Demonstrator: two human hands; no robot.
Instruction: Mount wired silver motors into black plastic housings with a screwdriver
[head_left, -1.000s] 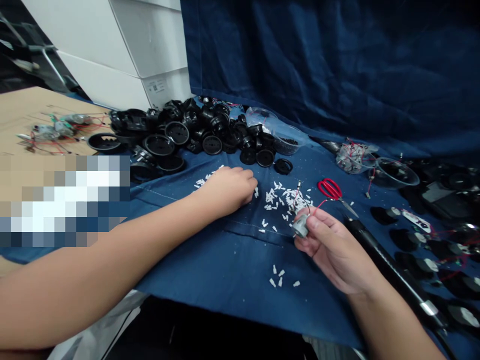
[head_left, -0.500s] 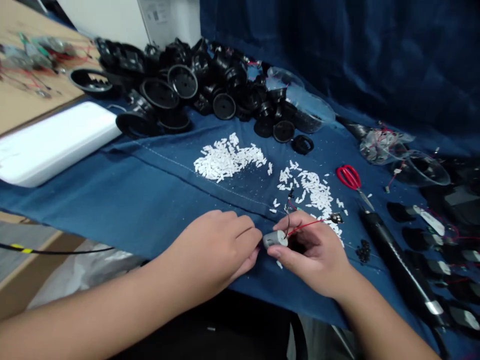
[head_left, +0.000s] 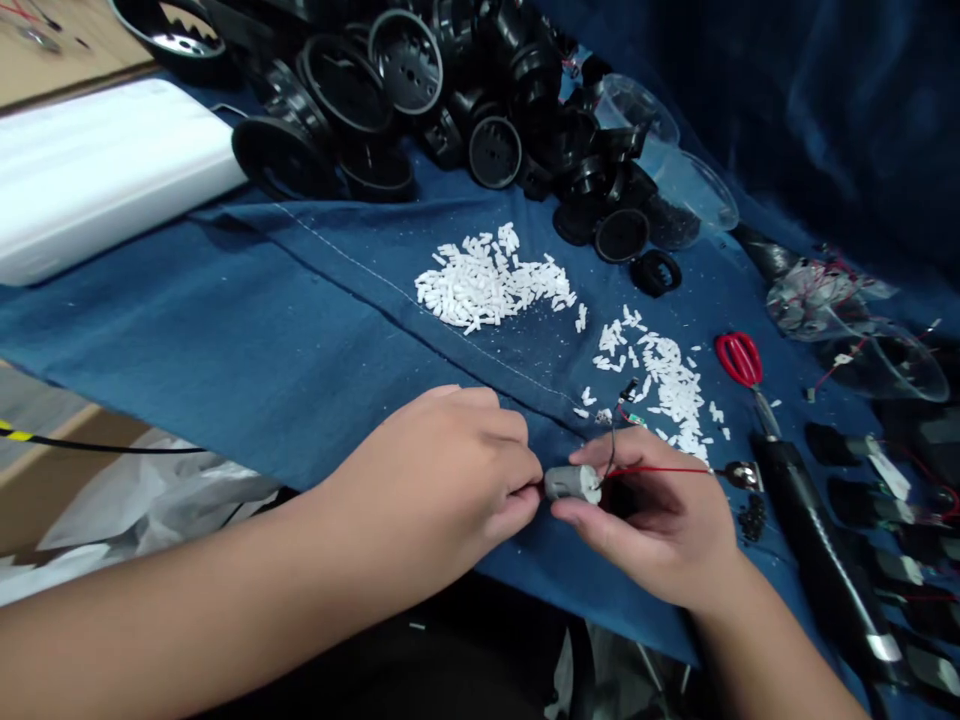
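My right hand (head_left: 649,520) grips a small grey cylindrical motor (head_left: 572,484) with a red wire and a black wire trailing from it. My left hand (head_left: 442,475) has its fingers pinched together at the motor's left end; what they pinch is too small to see. Both hands hover over the near edge of a blue cloth (head_left: 300,330). Beyond them lie two heaps of small white plastic pieces, the larger heap (head_left: 491,285) on the left and a scattered heap (head_left: 667,385) on the right.
A pile of black round plastic parts (head_left: 450,110) fills the far side. A white flat object (head_left: 97,170) lies at the left. Red-handled scissors (head_left: 742,365), a black tool handle (head_left: 817,550), clear plastic cups (head_left: 675,190) and more black parts with wires sit at the right.
My left hand came back from the white pieces to the motor and now pinches at its end. The view tilted down and closer; the right hand kept holding the motor.
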